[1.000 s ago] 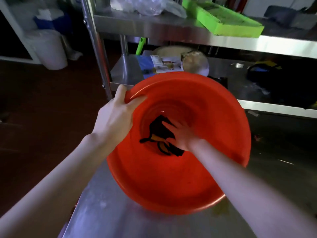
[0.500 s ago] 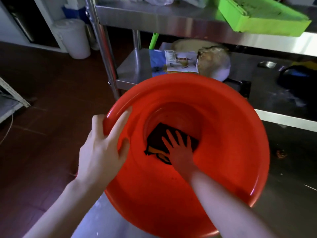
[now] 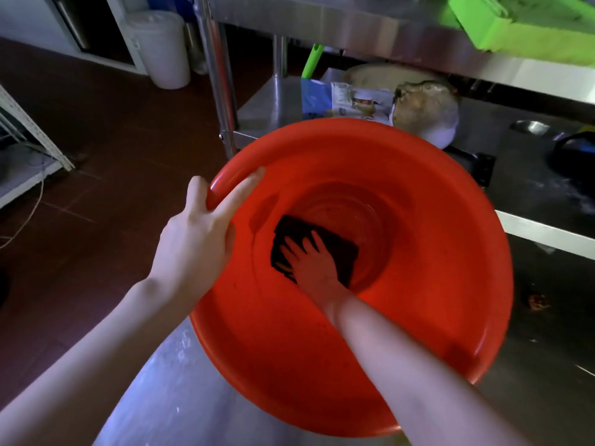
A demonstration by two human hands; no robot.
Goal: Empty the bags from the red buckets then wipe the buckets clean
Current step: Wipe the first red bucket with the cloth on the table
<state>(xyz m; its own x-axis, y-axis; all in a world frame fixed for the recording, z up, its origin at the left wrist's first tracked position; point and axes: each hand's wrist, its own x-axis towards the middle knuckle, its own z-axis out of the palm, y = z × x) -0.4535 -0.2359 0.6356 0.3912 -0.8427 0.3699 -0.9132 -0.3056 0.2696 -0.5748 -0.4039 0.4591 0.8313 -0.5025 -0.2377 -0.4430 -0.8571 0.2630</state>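
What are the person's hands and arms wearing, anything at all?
Nothing shows: the left hand and the right hand are bare, with no gloves, rings or watch visible. Both forearms are uncovered to the picture's edge, with no sleeves in view.

the right hand [image 3: 314,263] covers the middle of the dark cloth [image 3: 335,244]. the bucket [image 3: 434,252] hides the table edge beneath it. the green tray [image 3: 521,24] is cut off at the top.

steel table [image 3: 180,397] | red bucket [image 3: 434,284] resting on it

Head view, close, downward into bucket [image 3: 418,220]
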